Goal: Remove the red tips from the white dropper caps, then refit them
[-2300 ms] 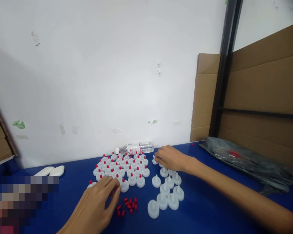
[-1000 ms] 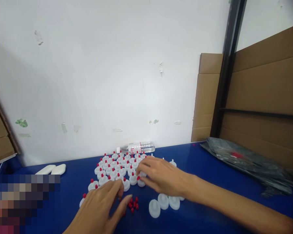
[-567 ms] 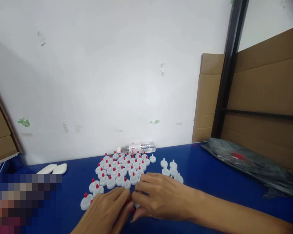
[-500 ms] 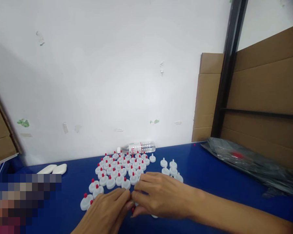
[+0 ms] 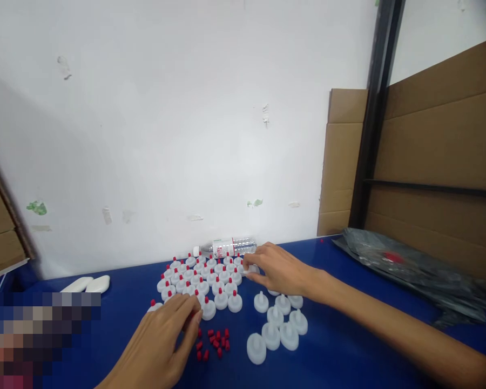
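My right hand (image 5: 277, 268) reaches to the back of the group, with thumb and fingertips closed around a white nozzle cap (image 5: 250, 268) that they partly cover. My left hand (image 5: 160, 337) is low over the blue table, fingers curled and thumb drawn in; whatever may be between the tips is hidden. Just right of it lie several loose red tips (image 5: 215, 341). Many white caps with red tips on their nozzles (image 5: 235, 302) stand upright beyond the left hand. Nearer the right forearm stand several white caps with bare nozzles (image 5: 271, 336).
A clear plastic bottle (image 5: 227, 247) lies on its side against the wall. Two white rounded pieces (image 5: 98, 284) rest at the left. Grey plastic bags (image 5: 405, 275) are spread at the right, before cardboard sheets (image 5: 441, 135) and a dark metal post (image 5: 372, 119).
My hands have parted: the right moved up to a bare cap at the back, the left moved slightly left. One more red-tipped cap stands at the group's near right. Loose red tips now show.
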The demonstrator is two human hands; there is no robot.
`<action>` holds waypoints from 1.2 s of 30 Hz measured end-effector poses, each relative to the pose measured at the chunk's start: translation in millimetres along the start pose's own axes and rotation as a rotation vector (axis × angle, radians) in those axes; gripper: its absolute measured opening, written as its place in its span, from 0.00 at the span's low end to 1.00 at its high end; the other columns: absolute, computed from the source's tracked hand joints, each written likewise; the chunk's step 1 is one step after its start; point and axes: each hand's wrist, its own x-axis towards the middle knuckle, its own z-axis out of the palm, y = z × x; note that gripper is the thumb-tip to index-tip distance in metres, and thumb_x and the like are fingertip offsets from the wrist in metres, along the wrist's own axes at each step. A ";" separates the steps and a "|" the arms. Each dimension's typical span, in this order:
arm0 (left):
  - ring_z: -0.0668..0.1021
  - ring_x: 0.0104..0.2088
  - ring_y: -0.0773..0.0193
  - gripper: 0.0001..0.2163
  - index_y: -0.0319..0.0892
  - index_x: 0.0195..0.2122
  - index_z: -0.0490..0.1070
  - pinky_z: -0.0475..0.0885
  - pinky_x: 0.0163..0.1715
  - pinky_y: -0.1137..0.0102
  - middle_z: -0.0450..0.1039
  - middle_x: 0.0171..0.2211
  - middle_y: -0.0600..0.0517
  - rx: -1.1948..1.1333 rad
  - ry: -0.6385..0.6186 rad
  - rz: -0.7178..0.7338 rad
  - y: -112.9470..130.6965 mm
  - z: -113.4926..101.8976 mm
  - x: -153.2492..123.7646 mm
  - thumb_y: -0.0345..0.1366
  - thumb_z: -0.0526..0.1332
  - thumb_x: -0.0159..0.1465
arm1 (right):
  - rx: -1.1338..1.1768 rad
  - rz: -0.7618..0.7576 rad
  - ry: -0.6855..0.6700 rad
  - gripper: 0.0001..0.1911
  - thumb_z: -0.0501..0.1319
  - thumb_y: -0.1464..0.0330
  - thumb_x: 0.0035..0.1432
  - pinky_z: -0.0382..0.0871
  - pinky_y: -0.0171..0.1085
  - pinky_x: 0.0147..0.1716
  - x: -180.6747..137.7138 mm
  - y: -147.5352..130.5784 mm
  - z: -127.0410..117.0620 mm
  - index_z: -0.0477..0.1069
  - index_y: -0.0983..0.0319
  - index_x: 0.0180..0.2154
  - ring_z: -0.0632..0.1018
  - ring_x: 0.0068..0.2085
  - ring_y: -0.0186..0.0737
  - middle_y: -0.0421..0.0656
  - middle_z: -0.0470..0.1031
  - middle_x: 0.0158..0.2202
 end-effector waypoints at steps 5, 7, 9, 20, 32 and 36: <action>0.79 0.38 0.58 0.15 0.47 0.40 0.70 0.68 0.37 0.65 0.75 0.39 0.51 0.041 -0.087 -0.079 0.2 3.1 0.2 0.37 0.44 0.75 | 0.047 0.058 -0.089 0.06 0.68 0.64 0.64 0.65 0.37 0.34 -2.7 6.6 5.0 0.78 0.60 0.40 0.80 0.40 0.46 0.45 0.80 0.37; 0.78 0.40 0.57 0.15 0.47 0.40 0.70 0.68 0.38 0.64 0.74 0.40 0.50 0.058 -0.108 -0.103 0.9 3.9 0.2 0.36 0.44 0.75 | 0.057 0.075 -0.097 0.09 0.65 0.62 0.66 0.67 0.39 0.36 -2.4 6.9 2.3 0.78 0.61 0.42 0.80 0.41 0.48 0.47 0.81 0.37; 0.79 0.40 0.57 0.16 0.47 0.40 0.71 0.69 0.39 0.63 0.74 0.41 0.49 0.081 -0.128 -0.121 1.9 3.5 1.4 0.35 0.44 0.74 | 0.071 0.081 -0.090 0.15 0.59 0.58 0.71 0.69 0.41 0.39 -1.8 6.5 1.1 0.77 0.62 0.47 0.80 0.42 0.49 0.49 0.81 0.40; 0.78 0.53 0.48 0.16 0.51 0.54 0.72 0.72 0.48 0.55 0.78 0.52 0.46 0.195 -0.135 -0.129 -13.9 19.3 -11.5 0.34 0.50 0.70 | 0.173 0.031 -0.126 0.31 0.43 0.51 0.76 0.60 0.58 0.62 -5.6 11.3 33.2 0.68 0.63 0.64 0.70 0.64 0.58 0.53 0.73 0.61; 0.80 0.39 0.58 0.14 0.48 0.43 0.71 0.70 0.38 0.66 0.78 0.39 0.51 0.057 0.035 -0.019 3.9 -4.3 -0.8 0.36 0.45 0.75 | 0.343 0.148 0.238 0.16 0.63 0.55 0.68 0.72 0.41 0.46 4.1 -6.9 0.9 0.77 0.61 0.45 0.82 0.44 0.45 0.45 0.82 0.44; 0.81 0.37 0.61 0.11 0.49 0.48 0.69 0.72 0.36 0.68 0.79 0.39 0.52 0.013 0.144 0.052 5.1 1.7 -4.2 0.37 0.48 0.76 | 0.411 0.077 0.224 0.04 0.65 0.68 0.66 0.72 0.37 0.43 1.2 -32.4 -0.7 0.74 0.60 0.43 0.80 0.41 0.38 0.40 0.81 0.41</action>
